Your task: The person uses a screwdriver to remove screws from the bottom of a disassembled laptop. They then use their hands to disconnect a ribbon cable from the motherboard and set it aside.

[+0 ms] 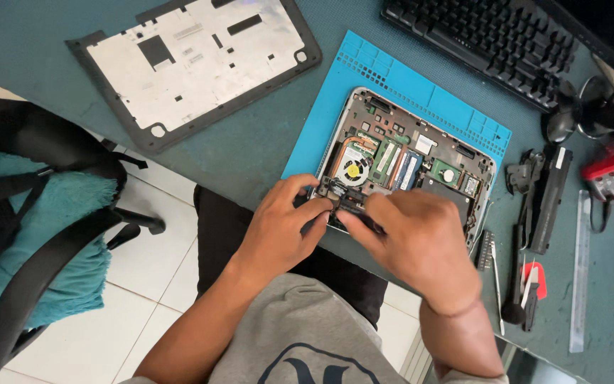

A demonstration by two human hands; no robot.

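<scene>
Opened laptop (pixel 421 160) on blue ribbed mat (pixel 364 78), left hand (pixel 282 227), right hand (pixel 421 242) pinching its black edge part

The opened laptop (pixel 406 160) lies on a work mat (pixel 392 78) on the desk (pixel 250 142), directly before the person. Both hands meet at its near edge, the left hand (pixel 278 227) left of the right hand (pixel 417 238). The removed bottom cover (pixel 193 64) lies behind and to the left. A keyboard (pixel 485 35) sits behind the mat. Hand tools (pixel 527 277) and a ruler (pixel 580 270) lie right of the laptop. An office chair (pixel 37 235) stands left of the person.
</scene>
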